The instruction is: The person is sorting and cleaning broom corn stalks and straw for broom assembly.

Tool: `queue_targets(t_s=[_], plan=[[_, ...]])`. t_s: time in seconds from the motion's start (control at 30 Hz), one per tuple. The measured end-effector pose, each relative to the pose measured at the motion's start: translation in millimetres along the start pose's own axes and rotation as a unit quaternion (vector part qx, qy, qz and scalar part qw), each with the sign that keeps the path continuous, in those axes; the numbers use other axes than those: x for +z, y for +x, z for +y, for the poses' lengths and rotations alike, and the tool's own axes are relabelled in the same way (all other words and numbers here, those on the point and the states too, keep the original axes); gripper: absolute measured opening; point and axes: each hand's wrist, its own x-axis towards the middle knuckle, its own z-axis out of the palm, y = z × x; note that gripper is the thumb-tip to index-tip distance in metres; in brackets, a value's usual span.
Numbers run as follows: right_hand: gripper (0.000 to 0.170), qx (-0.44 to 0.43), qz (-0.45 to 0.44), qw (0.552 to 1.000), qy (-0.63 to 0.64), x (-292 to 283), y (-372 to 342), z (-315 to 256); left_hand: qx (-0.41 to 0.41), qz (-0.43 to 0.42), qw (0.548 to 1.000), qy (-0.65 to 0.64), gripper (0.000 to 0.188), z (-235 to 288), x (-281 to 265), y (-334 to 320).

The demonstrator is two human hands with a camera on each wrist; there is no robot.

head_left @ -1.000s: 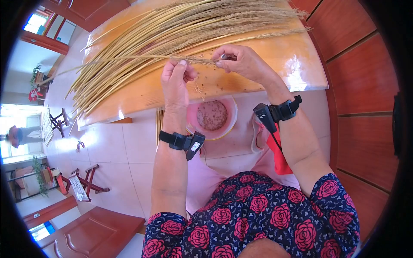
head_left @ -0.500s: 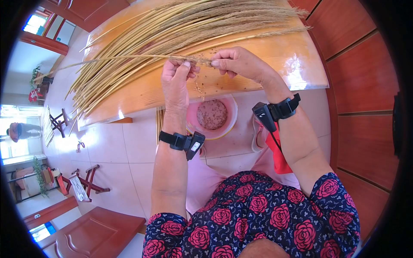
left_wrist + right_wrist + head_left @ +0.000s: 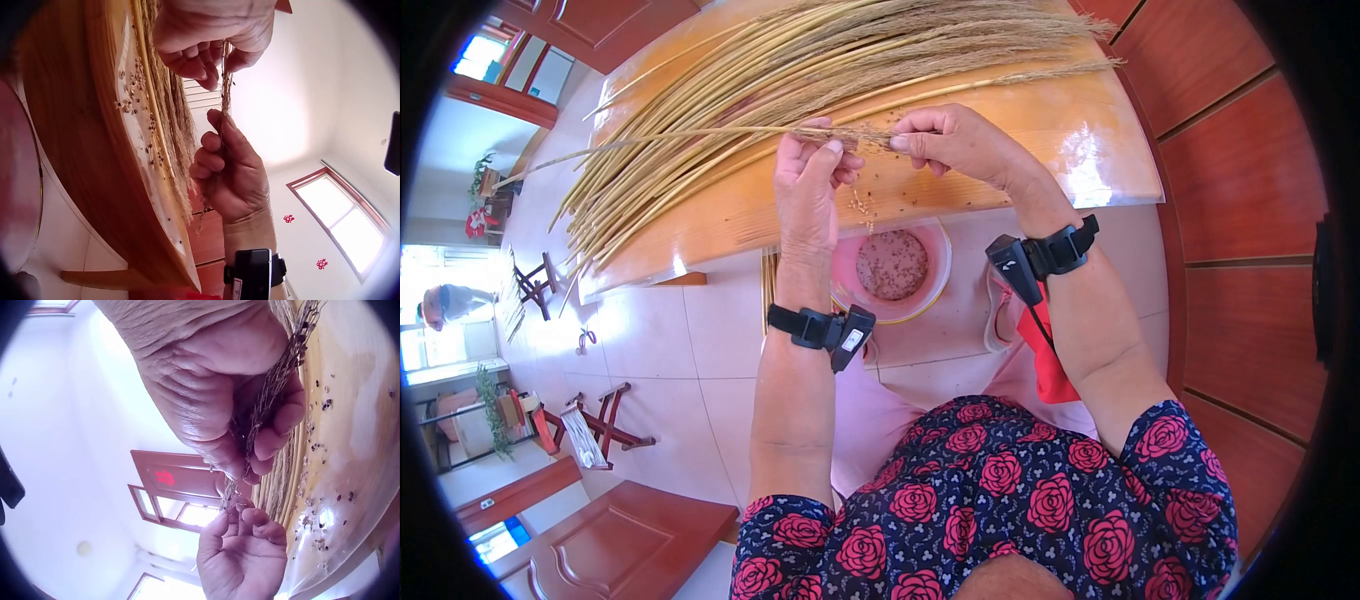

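Observation:
My left hand (image 3: pixel 808 190) pinches a dry broomcorn stalk (image 3: pixel 690 135) just below its seed head, between thumb and fingers. The long bare end of the stalk reaches out to the left, over a pile. The right hand (image 3: pixel 965 150) grips the brushy seed head (image 3: pixel 866 136), with a short stretch of it showing between both hands. In the right wrist view, thin dark-seeded strands (image 3: pixel 275 387) run through the curled fingers of that hand. Loose seeds (image 3: pixel 322 528) lie scattered on the table below.
A thick pile of broomcorn stalks (image 3: pixel 730 100) covers much of the wooden table (image 3: pixel 1040 135). A pink basin (image 3: pixel 942 262) with seeds in it stands on the floor under the near edge. Folding stools (image 3: pixel 608 425) stand at the left. Another person (image 3: pixel 455 303) is in the background.
The right hand has shifted slightly left along the seed head, closer to the left hand. The left hand has barely moved. The person in the background has changed posture.

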Motion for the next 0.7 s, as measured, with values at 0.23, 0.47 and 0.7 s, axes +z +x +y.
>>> queue_targets(t_s=[0.23, 0.47, 0.7], plan=[[0.026, 0.001, -0.010, 1.000, 0.002, -3, 0, 3, 0.027, -0.006, 0.998, -0.062, 0.022, 0, -9, 3], [0.025, 0.030, -0.047, 0.998, 0.034, -14, 1, 9, 0.026, -0.004, 0.999, -0.037, 0.018, 1, -7, 1], [0.026, -0.052, 0.060, 0.996, -0.039, -11, -1, 9, 0.016, 0.017, 1.000, 0.005, 0.016, 0, -5, 0]])
